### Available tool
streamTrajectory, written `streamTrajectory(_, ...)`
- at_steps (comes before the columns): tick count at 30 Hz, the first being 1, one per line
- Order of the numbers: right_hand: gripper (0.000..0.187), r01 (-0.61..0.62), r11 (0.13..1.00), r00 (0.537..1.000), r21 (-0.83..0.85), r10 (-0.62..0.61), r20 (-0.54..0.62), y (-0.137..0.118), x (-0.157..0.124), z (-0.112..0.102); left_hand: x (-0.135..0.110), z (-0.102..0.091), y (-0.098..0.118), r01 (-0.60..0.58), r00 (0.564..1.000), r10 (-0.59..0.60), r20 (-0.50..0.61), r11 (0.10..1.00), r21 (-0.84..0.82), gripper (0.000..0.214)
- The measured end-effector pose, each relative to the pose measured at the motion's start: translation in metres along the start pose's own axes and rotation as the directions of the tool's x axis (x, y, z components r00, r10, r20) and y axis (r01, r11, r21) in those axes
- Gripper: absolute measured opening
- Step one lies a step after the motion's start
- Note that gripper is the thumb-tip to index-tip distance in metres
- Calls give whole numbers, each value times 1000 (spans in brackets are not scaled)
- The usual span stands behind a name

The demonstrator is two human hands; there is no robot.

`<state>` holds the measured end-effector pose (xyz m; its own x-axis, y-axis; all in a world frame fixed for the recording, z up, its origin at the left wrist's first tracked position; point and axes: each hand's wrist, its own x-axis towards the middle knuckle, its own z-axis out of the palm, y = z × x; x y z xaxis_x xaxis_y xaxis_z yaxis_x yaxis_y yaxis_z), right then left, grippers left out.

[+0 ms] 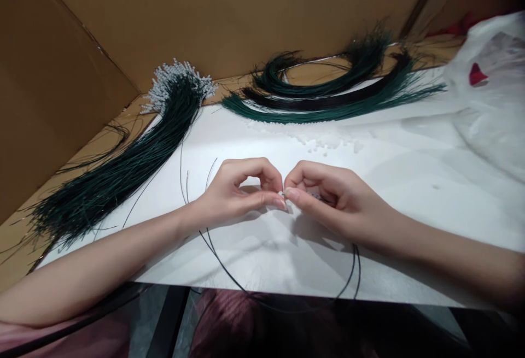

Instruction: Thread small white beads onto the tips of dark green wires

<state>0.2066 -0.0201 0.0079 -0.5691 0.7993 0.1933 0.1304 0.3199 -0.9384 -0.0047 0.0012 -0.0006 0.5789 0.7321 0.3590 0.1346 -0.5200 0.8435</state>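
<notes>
Both hands are pinching at the middle of the white sheet (410, 183). The left hand (235, 191) is gripping a thin wire (217, 248), and the right hand (328, 197) is pressing 1 white cap (281, 193) onto its end. 1 capped bundle (135, 156) is lying at left. The bare bundles (328, 101) and loose caps (328, 142) are lying behind, so much work seems to be remaining.

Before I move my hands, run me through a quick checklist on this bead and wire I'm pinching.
1. Grip on the white bead: ok; fingertips of the left hand and right hand meet on it.
2. Thin dark wires seated in the bead: cannot tell; the fingers hide it.
3. Wire loops free: ok; they lie loosely over the white sheet.
4. Spares nearby: ok; loose beads lie just beyond the hands.
5. Clearance from the white-tipped bundle: ok; it lies apart, to the left.
</notes>
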Motion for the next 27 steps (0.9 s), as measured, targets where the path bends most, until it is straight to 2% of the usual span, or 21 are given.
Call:
streamTrajectory(16,14,25,1000,1000,-7,-25,14,2,-1,0,1,0,0,0,1000,0,13,1000,19,12)
streamTrajectory(27,14,-3,1000,1000,-16,3,0,1,-1,0,1,0,1,-25,1000,24,19,999,47,14)
